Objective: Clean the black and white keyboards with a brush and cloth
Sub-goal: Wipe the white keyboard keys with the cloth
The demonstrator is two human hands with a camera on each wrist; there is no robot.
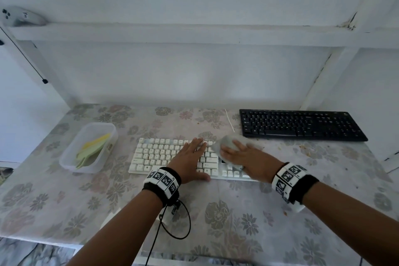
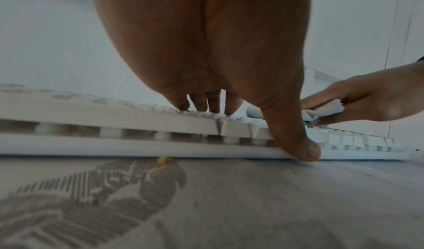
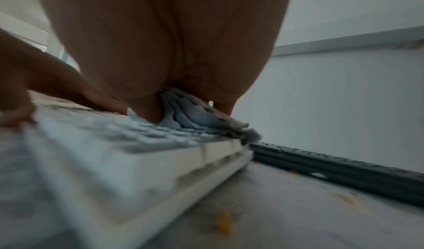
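Note:
The white keyboard lies in the middle of the table, also seen edge-on in the left wrist view and the right wrist view. My left hand lies flat on its keys with straight fingers, its thumb against the front edge. My right hand grips a bunched grey-white cloth and presses it on the keyboard's right part; the cloth shows between thumb and fingers and bunches under the palm. The black keyboard lies at the back right. A green-yellow brush lies in a container.
A clear plastic container holding the brush stands left of the white keyboard. Orange crumbs are scattered in front of the black keyboard. A white cable runs to the back wall. A shelf hangs above the floral-covered table.

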